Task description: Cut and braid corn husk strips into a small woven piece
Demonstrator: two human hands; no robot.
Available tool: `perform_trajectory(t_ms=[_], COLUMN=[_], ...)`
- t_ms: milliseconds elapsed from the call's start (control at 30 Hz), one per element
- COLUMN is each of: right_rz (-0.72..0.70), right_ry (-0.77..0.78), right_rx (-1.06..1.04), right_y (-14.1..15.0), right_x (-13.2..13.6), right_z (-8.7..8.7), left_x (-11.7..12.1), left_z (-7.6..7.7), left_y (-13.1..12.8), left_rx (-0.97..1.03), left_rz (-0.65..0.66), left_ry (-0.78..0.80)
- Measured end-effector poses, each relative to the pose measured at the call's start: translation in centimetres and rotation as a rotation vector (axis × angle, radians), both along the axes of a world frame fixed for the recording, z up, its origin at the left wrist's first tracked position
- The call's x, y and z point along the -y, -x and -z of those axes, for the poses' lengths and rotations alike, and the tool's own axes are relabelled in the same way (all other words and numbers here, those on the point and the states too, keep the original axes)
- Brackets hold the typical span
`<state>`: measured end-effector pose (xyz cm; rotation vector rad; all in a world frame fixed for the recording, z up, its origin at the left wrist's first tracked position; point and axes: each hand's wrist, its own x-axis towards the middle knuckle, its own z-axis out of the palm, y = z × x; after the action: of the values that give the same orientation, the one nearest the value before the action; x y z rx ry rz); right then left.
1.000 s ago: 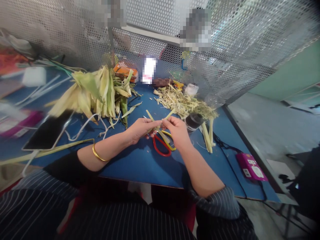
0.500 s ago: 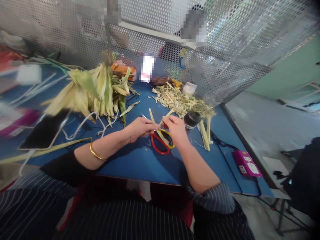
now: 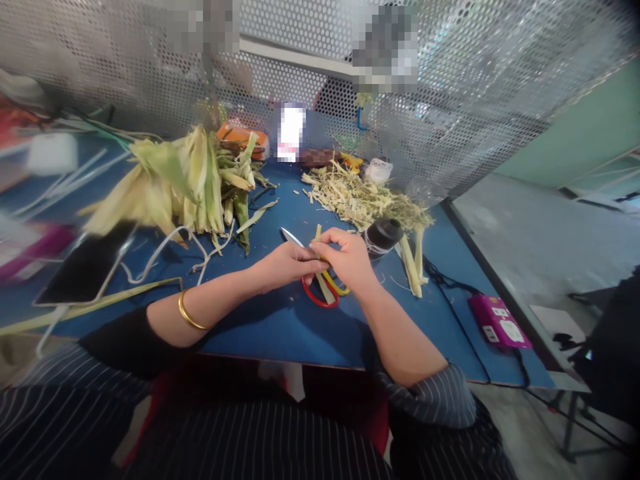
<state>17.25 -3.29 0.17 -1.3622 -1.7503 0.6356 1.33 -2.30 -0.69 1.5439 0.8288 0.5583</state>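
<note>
My left hand (image 3: pixel 290 268) and my right hand (image 3: pixel 345 257) meet over the table, both with fingers closed on a narrow pale-green corn husk strip (image 3: pixel 326 291). One end of the strip sticks up above the fingers; the other hangs below them. My fingers hide the strip's middle. Beneath my hands lie scissors (image 3: pixel 337 283) with one red and one yellow handle, their blade tip pointing to the far left. Close to my right hand stands a dark thread spool (image 3: pixel 384 235).
Corn husks (image 3: pixel 195 187) are heaped at the left, beside a phone (image 3: pixel 85 267) and white cable (image 3: pixel 167 243). Shredded husk pieces (image 3: pixel 350 197) form a pile at the back right. A magenta box (image 3: pixel 500 321) sits near the right edge. Perforated metal panels (image 3: pixel 295 73) rise behind.
My right hand has moved left, against my left fingers. The strip's right-pointing end no longer shows, and more of the scissors' blade is visible.
</note>
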Motion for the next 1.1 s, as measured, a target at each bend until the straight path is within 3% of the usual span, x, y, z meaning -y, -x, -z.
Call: perform_trajectory(t_ms=[167,467,667,800,900,967,1000,1100], right_rz=[0.063,0.093,0.048,0.113,0.275,0.372,0.367,0.135], right_ry=[-0.053,0.033,-0.182,-0.296,-0.381,-0.298,-0.186,0.249], right_rx=[-0.140,-0.188,-0.112,-0.030,-0.005,-0.135,-0.229,-0.480], right_y=[0.5,0.6,1.3,0.5,-0.6,-1.2,-1.3,-1.1], right_x=[0.4,0.7,0.9,0.5,-0.1,-0.5,-0.7,-0.9], right_z=[-0.2,-0.7,0.0,0.0,-0.2,-0.2,-0.2,0.2], left_x=[-0.1,0.2,0.8,0.5,-0.3,-0.8,-1.0,-1.1], left_z=[-0.5,-0.8,-1.1,-1.0,-1.1,-1.3,-1.4,-1.7], left_y=[0.2,0.1,-0.3,-0.1,0.3,0.7,0.8,0.9], left_rx=[0.012,0.012,-0.025,-0.002,0.088,0.151,0.173,0.160], left_rz=[0.129,0.124,0.176,0.052,-0.104,-0.158,-0.168,-0.155], left_ry=[0.003,0.098,0.060,0.131,0.247,0.306,0.326,0.343])
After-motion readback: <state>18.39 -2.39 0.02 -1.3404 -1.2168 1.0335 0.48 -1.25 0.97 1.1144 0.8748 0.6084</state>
